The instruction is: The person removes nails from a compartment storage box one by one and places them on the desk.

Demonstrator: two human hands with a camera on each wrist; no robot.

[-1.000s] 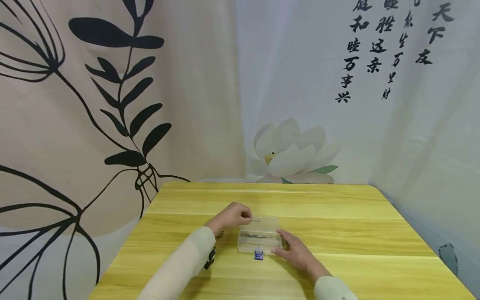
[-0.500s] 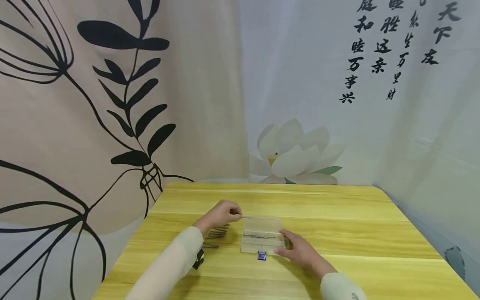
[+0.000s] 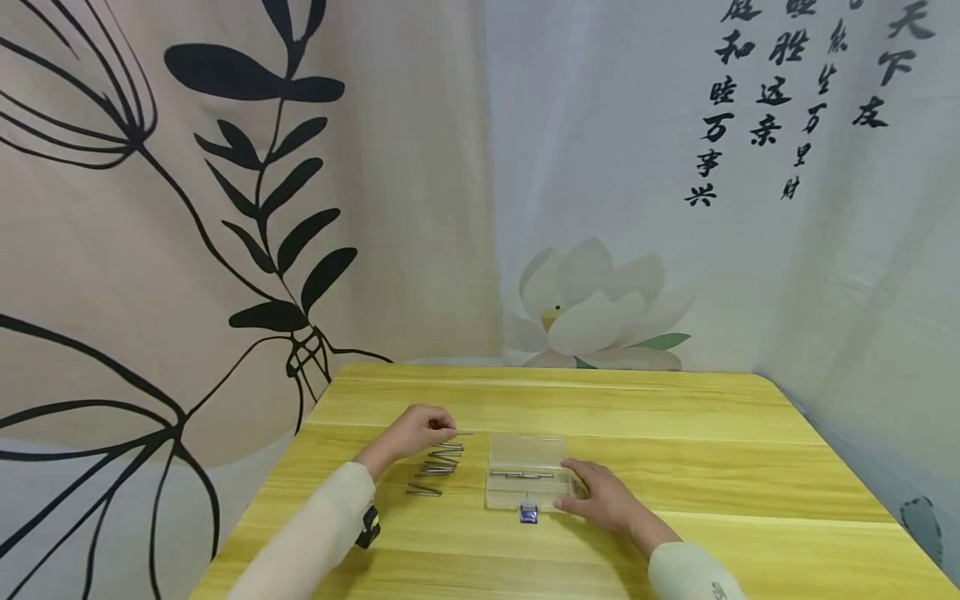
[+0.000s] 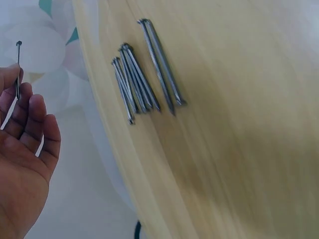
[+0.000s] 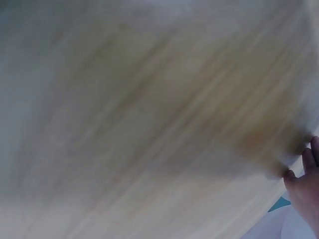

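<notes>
My left hand point(image 3: 415, 431) pinches a single nail point(image 4: 19, 54) between thumb and fingers, above the table left of a clear plastic box point(image 3: 501, 498). Nearest to it are loose steel nails point(image 4: 134, 82) lying in a small group on the table. Two longer nails point(image 4: 162, 67) lie side by side, apart from that group. The box stands with its lid point(image 3: 527, 447) folded back, and a few nails point(image 3: 522, 475) lie inside. My right hand point(image 3: 600, 498) holds the box at its right end, thumb in front and fingers behind; the right wrist view is blurred.
A blue latch or label point(image 3: 528, 514) sits at the box's front edge. The wooden table point(image 3: 697, 450) ends at a printed cloth backdrop point(image 3: 420, 208). A dark strap point(image 3: 368, 527) is worn near the left sleeve.
My left hand has moved left from over the box lid with the nail, uncovering the loose nails on the table. My right hand stays at the box.
</notes>
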